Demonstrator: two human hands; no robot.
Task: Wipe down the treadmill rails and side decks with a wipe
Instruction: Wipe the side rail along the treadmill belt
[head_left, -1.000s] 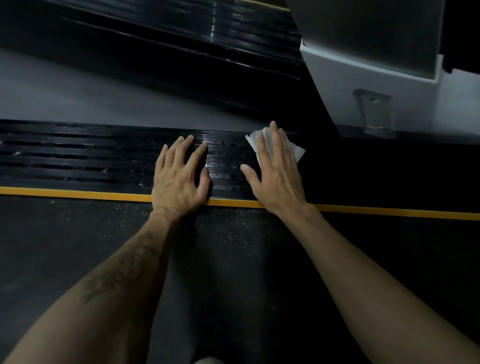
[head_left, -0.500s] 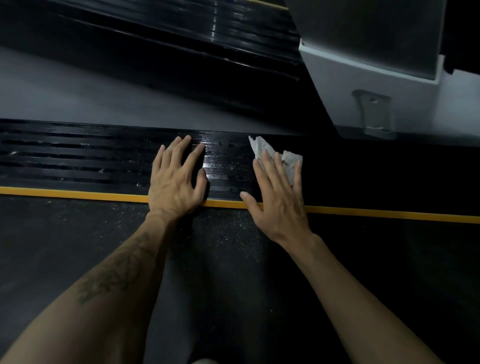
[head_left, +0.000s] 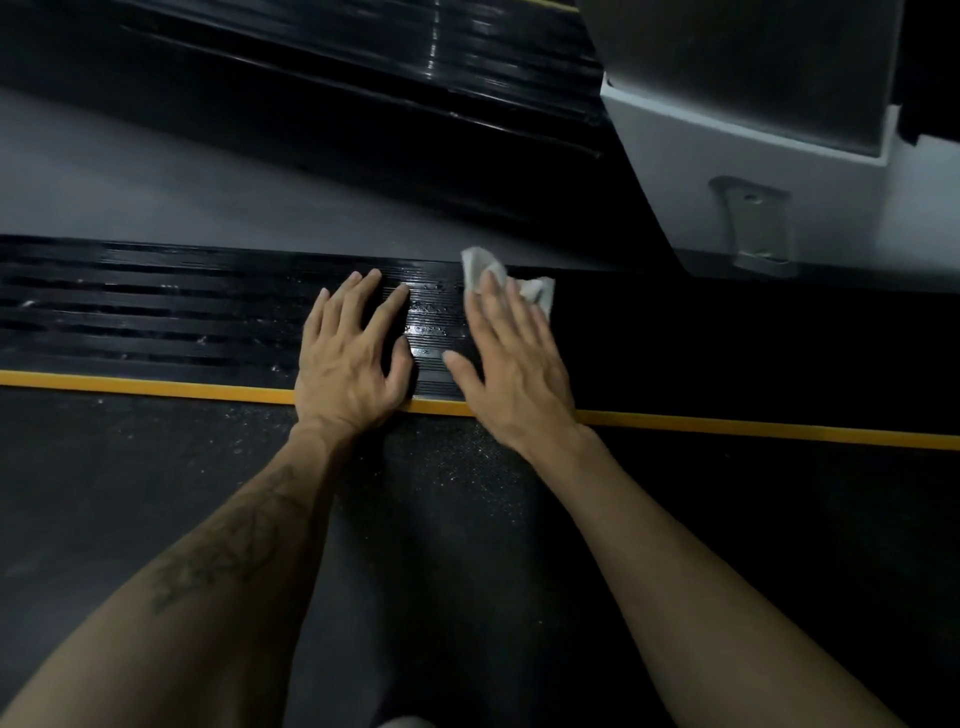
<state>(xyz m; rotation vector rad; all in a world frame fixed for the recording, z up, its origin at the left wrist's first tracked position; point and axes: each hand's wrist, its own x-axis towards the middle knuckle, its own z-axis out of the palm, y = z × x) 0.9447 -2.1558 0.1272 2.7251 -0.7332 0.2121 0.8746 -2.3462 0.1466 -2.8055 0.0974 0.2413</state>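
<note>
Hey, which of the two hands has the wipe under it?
The right hand: its straight fingers press the white wipe onto the ribbed side deck. The left hand lies flat on bare deck.

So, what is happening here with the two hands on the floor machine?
A person is wiping a treadmill's ribbed black side deck. The right hand presses a crumpled white wipe flat against the deck with straight fingers. The left hand rests flat on the deck beside it, holding nothing. The strip between the hands looks wet and shiny. Both wrists cross the yellow stripe along the belt.
</note>
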